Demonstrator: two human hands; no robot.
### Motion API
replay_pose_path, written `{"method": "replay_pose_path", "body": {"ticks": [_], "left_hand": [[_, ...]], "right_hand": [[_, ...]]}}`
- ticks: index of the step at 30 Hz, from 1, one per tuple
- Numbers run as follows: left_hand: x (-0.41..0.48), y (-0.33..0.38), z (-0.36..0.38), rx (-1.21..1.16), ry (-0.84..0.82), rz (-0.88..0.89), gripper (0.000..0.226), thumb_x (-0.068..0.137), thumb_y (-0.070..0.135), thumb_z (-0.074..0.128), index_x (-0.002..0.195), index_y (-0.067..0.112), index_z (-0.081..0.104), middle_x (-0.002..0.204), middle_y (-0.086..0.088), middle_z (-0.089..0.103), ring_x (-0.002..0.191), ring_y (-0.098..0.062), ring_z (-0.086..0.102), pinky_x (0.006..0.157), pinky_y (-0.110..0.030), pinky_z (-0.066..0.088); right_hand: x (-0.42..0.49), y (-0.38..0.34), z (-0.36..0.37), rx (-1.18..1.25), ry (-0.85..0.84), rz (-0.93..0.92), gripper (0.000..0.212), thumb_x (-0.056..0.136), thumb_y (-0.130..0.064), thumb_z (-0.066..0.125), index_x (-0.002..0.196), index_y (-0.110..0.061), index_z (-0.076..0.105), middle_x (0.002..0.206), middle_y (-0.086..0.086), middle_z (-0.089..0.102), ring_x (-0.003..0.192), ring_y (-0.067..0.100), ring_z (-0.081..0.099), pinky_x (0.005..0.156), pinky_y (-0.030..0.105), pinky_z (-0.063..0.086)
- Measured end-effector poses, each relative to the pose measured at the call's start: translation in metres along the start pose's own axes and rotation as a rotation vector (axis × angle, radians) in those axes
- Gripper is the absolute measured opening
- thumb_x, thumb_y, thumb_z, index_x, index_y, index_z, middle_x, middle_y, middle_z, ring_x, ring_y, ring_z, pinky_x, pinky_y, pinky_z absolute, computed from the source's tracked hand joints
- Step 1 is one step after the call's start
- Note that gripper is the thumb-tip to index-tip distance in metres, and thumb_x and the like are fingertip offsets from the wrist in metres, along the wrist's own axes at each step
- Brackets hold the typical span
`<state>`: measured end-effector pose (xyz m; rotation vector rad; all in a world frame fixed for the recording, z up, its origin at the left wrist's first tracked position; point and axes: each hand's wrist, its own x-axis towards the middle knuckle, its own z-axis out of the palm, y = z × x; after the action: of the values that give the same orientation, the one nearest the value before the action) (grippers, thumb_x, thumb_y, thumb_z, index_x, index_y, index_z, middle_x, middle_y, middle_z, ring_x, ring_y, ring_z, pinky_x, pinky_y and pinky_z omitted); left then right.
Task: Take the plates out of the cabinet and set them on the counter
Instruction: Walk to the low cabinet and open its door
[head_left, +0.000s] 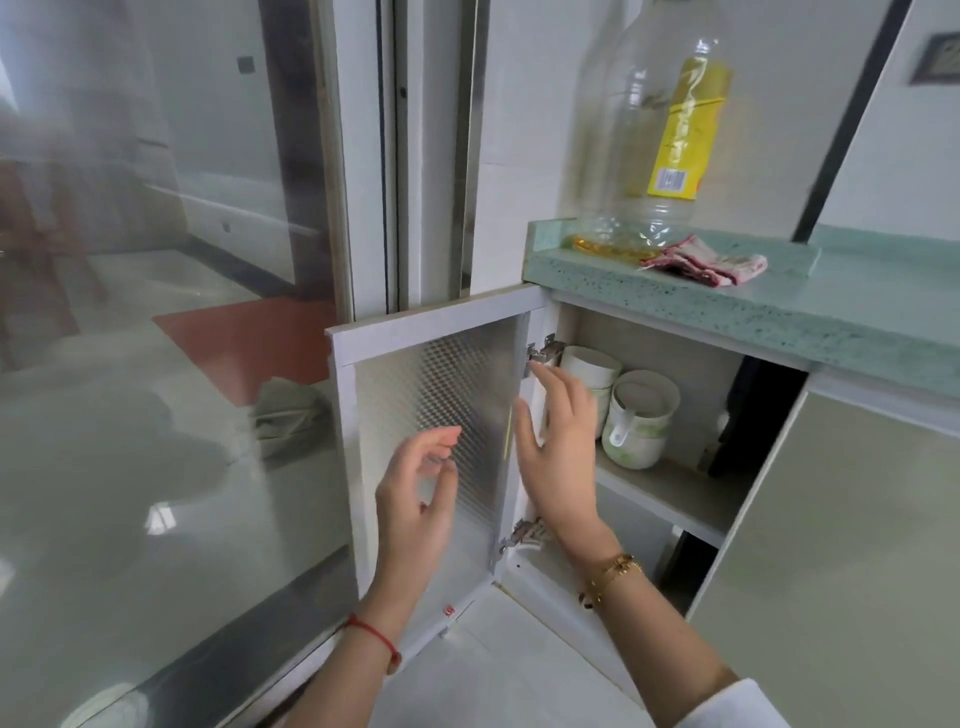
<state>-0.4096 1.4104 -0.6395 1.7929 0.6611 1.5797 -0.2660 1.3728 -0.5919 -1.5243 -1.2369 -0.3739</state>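
Speckled pale-green counter (779, 306) — on it a clear bottle (670, 130) with yellow label and a pink-striped cloth (709, 265); below it, a white-framed door (431, 431) — silvery checkered panel.

Both hands are raised and empty — the left hand (415, 499) with fingers loosely curled, thumb apart, the right hand (558, 452) reaching forward with fingers extended and palm turned leftward.

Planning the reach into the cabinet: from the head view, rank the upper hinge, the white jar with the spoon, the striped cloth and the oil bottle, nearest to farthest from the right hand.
1. Upper hinge, just above the right hand's fingertips.
2. White jar, on the shelf to its right.
3. Striped cloth, up on the counter.
4. Oil bottle, behind the cloth.
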Motion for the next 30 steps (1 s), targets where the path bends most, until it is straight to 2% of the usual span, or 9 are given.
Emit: {"method": "replay_pose_path", "body": {"ticks": [4,6,9,13,18,20,24,27,30], "left_hand": [[0.000,0.007,0.073,-0.131,-0.394,-0.188,0.032,0.098,0.010,0.056,0.126,0.024,0.064,0.125,0.010,0.067,0.116,-0.004,0.062,0.102,-0.029,0.051],[0.000,0.018,0.117,-0.160,-0.577,-0.241,0.038,0.100,0.017,0.054,0.138,0.025,0.055,0.136,0.014,0.060,0.125,0.003,0.055,0.109,-0.027,0.045],[-0.001,0.046,0.183,-0.268,-0.746,-0.330,0.047,0.102,0.019,0.050,0.148,0.024,0.042,0.151,0.012,0.046,0.139,-0.001,0.041,0.114,-0.021,0.034],[-0.002,0.085,0.255,-0.507,-0.845,-0.503,0.056,0.102,0.022,0.051,0.154,0.025,0.032,0.158,0.009,0.034,0.149,-0.007,0.028,0.110,-0.021,0.028],[-0.001,0.093,0.296,-0.475,-0.875,-0.476,0.069,0.102,0.026,0.052,0.159,0.020,0.013,0.166,0.004,0.018,0.152,-0.012,0.019,0.123,-0.032,0.019],[0.001,0.089,0.301,-0.439,-0.841,-0.424,0.066,0.102,0.023,0.051,0.158,0.019,0.018,0.164,0.001,0.026,0.147,-0.011,0.027,0.116,-0.026,0.025],[0.007,0.079,0.289,-0.394,-0.840,-0.307,0.048,0.103,0.020,0.046,0.150,0.016,0.037,0.148,-0.002,0.050,0.138,-0.017,0.047,0.114,-0.031,0.039],[0.002,0.080,0.269,-0.364,-0.822,-0.207,0.037,0.103,0.017,0.047,0.140,0.017,0.051,0.128,0.001,0.062,0.112,-0.003,0.060,0.089,-0.005,0.045],[-0.011,0.084,0.245,-0.373,-0.805,-0.186,0.031,0.102,0.019,0.052,0.132,0.017,0.058,0.123,0.002,0.065,0.104,0.002,0.061,0.086,-0.003,0.046]], "right_hand": [[-0.009,0.063,-0.077,-0.278,0.210,0.093,0.036,0.092,-0.012,0.059,0.128,-0.012,0.058,0.115,0.006,0.055,0.101,0.022,0.048,0.094,0.028,0.040],[-0.009,0.086,-0.117,-0.378,0.271,0.134,0.036,0.093,-0.012,0.059,0.129,-0.011,0.059,0.113,0.010,0.055,0.099,0.026,0.049,0.093,0.033,0.043],[-0.007,0.105,-0.165,-0.474,0.310,0.184,0.038,0.094,-0.013,0.057,0.132,-0.013,0.057,0.110,0.009,0.053,0.096,0.024,0.046,0.091,0.038,0.045],[-0.004,0.117,-0.206,-0.583,0.286,0.219,0.044,0.094,-0.016,0.056,0.137,-0.019,0.052,0.114,0.004,0.051,0.098,0.021,0.043,0.092,0.032,0.043],[0.000,0.121,-0.220,-0.637,0.207,0.244,0.047,0.094,-0.020,0.055,0.140,-0.020,0.048,0.123,0.002,0.052,0.102,0.025,0.047,0.093,0.027,0.035],[0.000,0.120,-0.223,-0.632,0.194,0.250,0.048,0.094,-0.020,0.053,0.142,-0.021,0.047,0.126,0.002,0.051,0.103,0.025,0.046,0.095,0.030,0.038],[-0.005,0.111,-0.224,-0.590,0.190,0.226,0.048,0.095,-0.020,0.053,0.142,-0.023,0.046,0.121,0.001,0.051,0.104,0.023,0.047,0.095,0.039,0.045],[-0.009,0.098,-0.224,-0.549,0.203,0.181,0.045,0.096,-0.026,0.053,0.141,-0.025,0.048,0.115,-0.001,0.049,0.098,0.021,0.051,0.090,0.038,0.049],[-0.016,0.080,-0.228,-0.568,0.210,0.117,0.043,0.095,-0.034,0.053,0.137,-0.028,0.050,0.117,-0.004,0.046,0.090,0.014,0.053,0.081,0.028,0.051]]}}
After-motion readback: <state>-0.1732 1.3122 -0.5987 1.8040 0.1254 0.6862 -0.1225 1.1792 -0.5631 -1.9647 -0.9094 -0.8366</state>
